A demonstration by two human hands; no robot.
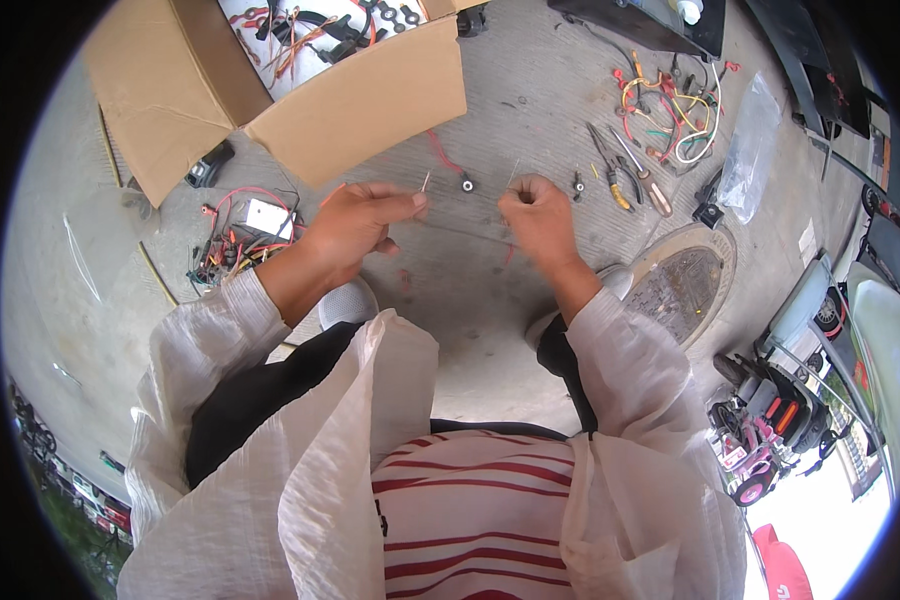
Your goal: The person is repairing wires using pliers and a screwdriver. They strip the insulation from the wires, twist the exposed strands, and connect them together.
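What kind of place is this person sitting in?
Probably an outdoor spot for fixing things, maybe beside a street. The round manhole cover suggests outdoors, while the pliers and tangled wires suggest repair work.

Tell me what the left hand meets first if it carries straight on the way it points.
Probably the right hand; in the picture the round black connector lies in line sooner, but it looks to be on the floor below.

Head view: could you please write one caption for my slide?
Left hand and right hand pinch thin pieces above ground, near an open cardboard box.
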